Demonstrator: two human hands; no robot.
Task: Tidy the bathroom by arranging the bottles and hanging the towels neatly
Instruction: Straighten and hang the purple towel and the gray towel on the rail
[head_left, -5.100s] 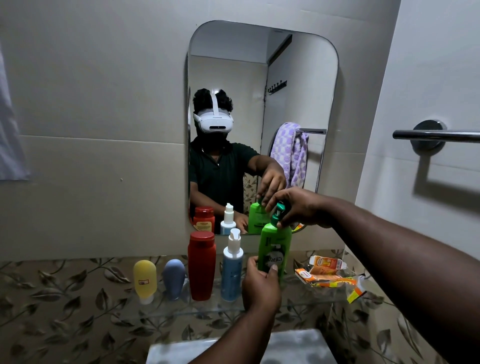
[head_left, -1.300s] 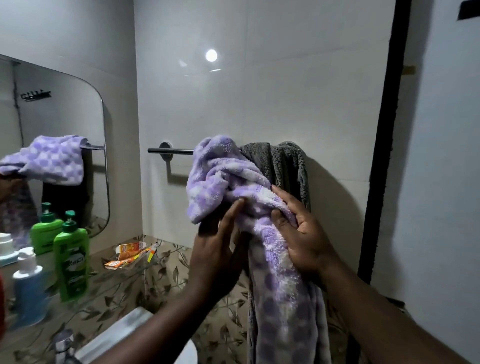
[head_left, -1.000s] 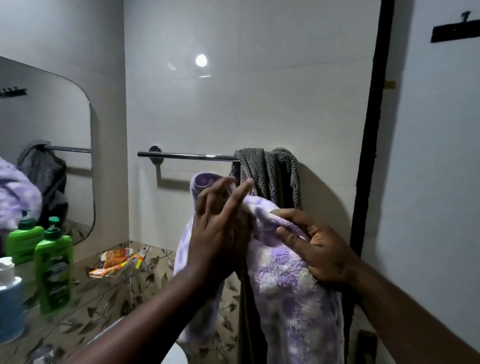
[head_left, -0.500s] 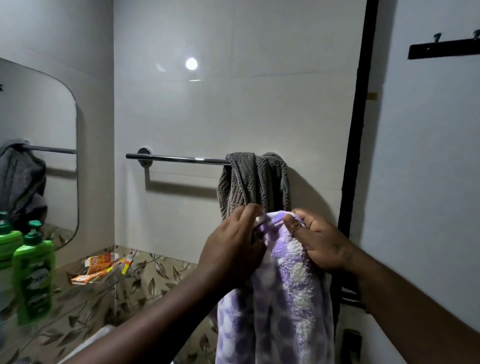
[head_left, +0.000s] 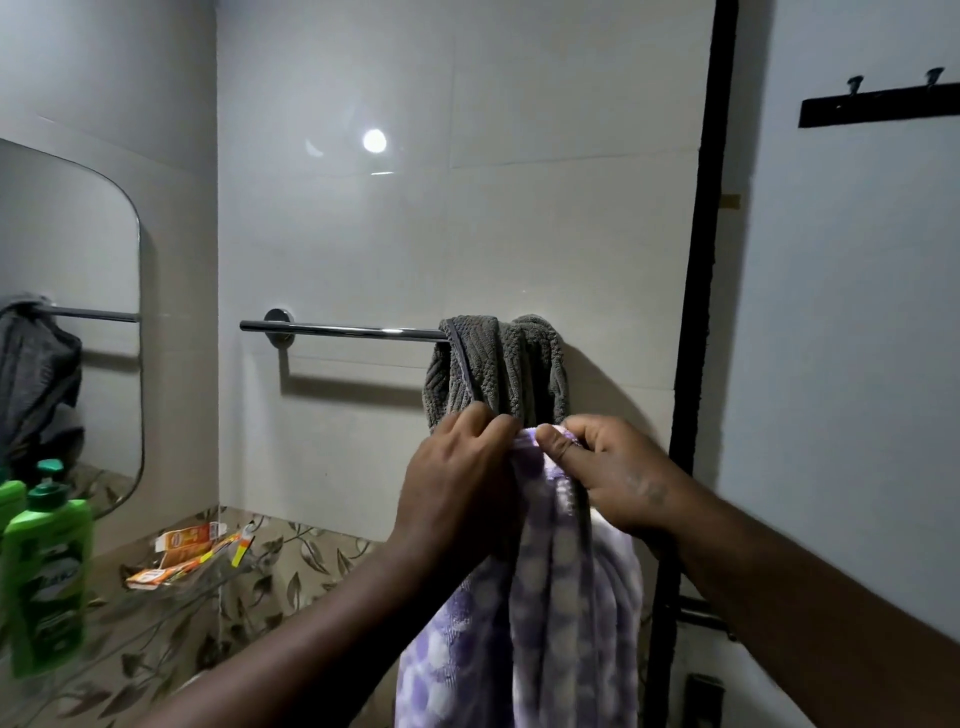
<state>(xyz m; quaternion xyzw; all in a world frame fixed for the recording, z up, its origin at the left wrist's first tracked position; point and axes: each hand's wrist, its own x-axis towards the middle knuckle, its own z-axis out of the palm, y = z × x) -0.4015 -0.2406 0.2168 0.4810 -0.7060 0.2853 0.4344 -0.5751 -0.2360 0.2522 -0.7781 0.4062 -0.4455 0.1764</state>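
Note:
A purple-and-white checked towel (head_left: 556, 613) hangs down from both my hands, off the rail. My left hand (head_left: 457, 488) and my right hand (head_left: 618, 478) pinch its top edge side by side, just below a bunched grey towel (head_left: 498, 369). The grey towel is draped over the right end of a chrome towel rail (head_left: 337, 329) on the tiled wall. A green pump bottle (head_left: 44, 577) stands on the glass shelf (head_left: 171, 587) at the far left, partly cut off by the frame.
Orange toothpaste boxes (head_left: 192, 551) lie on the shelf near the corner. A mirror (head_left: 67, 322) hangs on the left wall. A black door frame (head_left: 696, 312) runs down to the right of the rail, with a black hook rack (head_left: 878, 106) on the door.
I turned from the bottle shelf to the rail, lifted the purple towel off it, and brought both hands together on its top edge. The towel now hangs lower, in front of the grey one.

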